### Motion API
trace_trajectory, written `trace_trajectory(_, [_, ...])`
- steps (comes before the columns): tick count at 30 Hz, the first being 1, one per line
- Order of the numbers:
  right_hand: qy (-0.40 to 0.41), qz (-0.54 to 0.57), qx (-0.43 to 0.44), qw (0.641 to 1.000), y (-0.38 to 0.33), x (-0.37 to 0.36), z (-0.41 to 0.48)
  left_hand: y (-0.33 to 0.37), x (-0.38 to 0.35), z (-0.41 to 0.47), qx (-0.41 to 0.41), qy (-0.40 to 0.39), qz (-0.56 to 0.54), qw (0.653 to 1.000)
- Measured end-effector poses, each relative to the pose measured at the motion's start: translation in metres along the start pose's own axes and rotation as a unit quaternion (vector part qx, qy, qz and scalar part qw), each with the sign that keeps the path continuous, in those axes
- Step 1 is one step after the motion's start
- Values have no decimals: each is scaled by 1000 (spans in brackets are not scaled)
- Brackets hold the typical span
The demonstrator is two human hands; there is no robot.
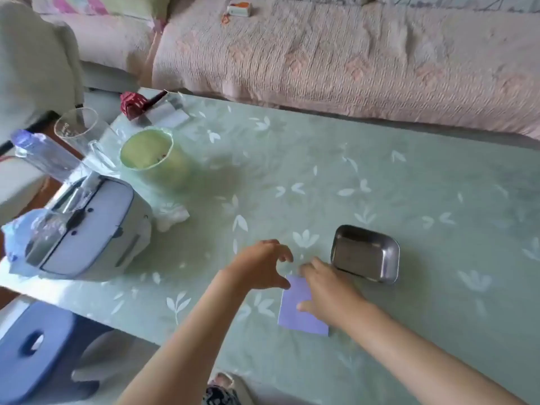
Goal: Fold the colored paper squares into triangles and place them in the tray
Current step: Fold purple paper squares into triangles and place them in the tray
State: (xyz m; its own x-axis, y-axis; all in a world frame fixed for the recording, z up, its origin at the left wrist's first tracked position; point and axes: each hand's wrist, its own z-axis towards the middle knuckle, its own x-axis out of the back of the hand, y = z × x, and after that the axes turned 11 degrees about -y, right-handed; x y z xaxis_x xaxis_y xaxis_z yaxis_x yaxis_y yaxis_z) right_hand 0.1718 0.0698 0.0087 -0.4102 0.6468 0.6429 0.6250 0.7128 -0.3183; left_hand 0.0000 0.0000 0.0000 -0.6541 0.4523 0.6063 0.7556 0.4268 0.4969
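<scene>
Hands, two, bare, both over the table (423, 182) just left of the steel tray (339, 252). Left hand (263, 266): released, fingers loosely curved and spread, grasping nothing, thumb tip at the corner of the paper farthest left of the tray. Right hand (328, 287): released, laid over the paper between it and the tray, thumb pressed flat on the sheet, fingers reaching past the sheet's far edge towards the tray's near-left corner. Purple paper square (298, 315): one, flat and unfolded on the table, just left of and nearer the person than the tray, apart from it. Steel tray: one, rectangular with rounded corners, nothing seen inside. Pale green cup (149, 150): well left of and beyond the tray. Clear glass (77, 127) and plastic bottle (38, 150): farther left of the tray than the cup. White appliance (87, 229): far left of the tray, with a crumpled tissue (172, 214) on its tray-facing side. Dark red object (133, 105): at the table corner far beyond and left of the tray; its kind could not be told. Blue stool (38, 346): on the floor, far left of and nearer than the tray. Sofa with pink cover (350, 54): beyond the tray, past the table's far edge, bearing a small box (239, 9).
</scene>
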Motion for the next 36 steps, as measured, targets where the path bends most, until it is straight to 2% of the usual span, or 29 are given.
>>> trace_trajectory(2, [28, -38, -25, 999, 1, -7, 11, -9, -11, 7, -3, 18, 0, 1000])
trace_trajectory(5, [28, -83, -57, 995, 1, -16, 20, -21, -29, 15, -22, 60, 34, 997])
trace_trajectory(10, [72, -133, -62, 986, 2, -22, 25, -24, -48, 27, -58, 114, 80, 989])
trace_trajectory(13, [129, -146, -56, 979, 5, -31, 25, -24, -54, 27, -73, 125, 87, 986])
trace_trajectory(17, [229, -90, -54, 968, 16, -45, 24, -22, -62, 19, -88, 149, 77, 982])
trace_trajectory(21, [293, -6, -67, 954, 21, -56, 17, -14, -73, 2, -100, 192, 35, 976])
trace_trajectory(28, [342, 51, -58, 937, 16, -70, 3, -13, -96, -4, -89, 290, 15, 953])
trace_trajectory(31, [344, 67, -51, 935, 16, -76, -6, -9, -98, -6, -125, 298, 11, 946])
trace_trajectory(36, [370, 107, -30, 922, 21, -79, -36, 4, -92, -13, -179, 281, -89, 939])
